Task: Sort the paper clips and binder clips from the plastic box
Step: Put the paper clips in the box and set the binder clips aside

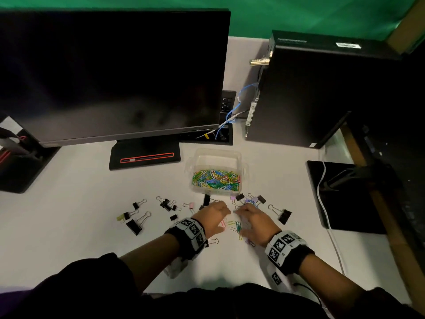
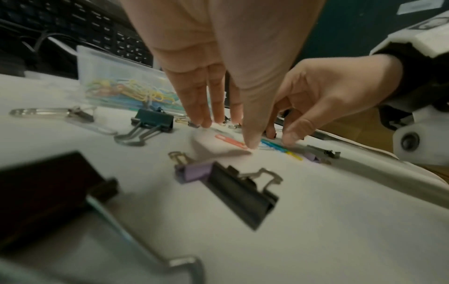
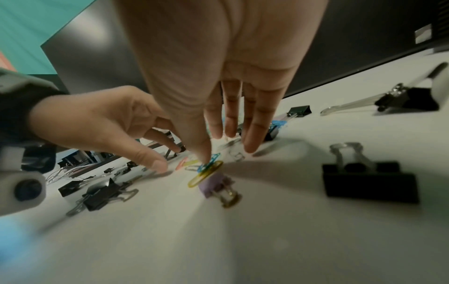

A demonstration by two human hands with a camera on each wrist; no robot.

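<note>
A clear plastic box, open-topped, stands on the white desk in front of the black monitor's stand and holds a heap of coloured paper clips. A few loose coloured paper clips lie on the desk nearer the person, between the two hands. Black, pink and purple binder clips with silver wire handles are scattered to either side of these, a large black binder clip lying furthest right. The left hand is spread palm-down, fingers straight; its thumb tip presses the desk at a pink paper clip, grasping nothing. The right hand is likewise released, fingers extended, its thumb tip touching blue and yellow paper clips beside a small purple binder clip. A black computer tower stands at the right rear.
</note>
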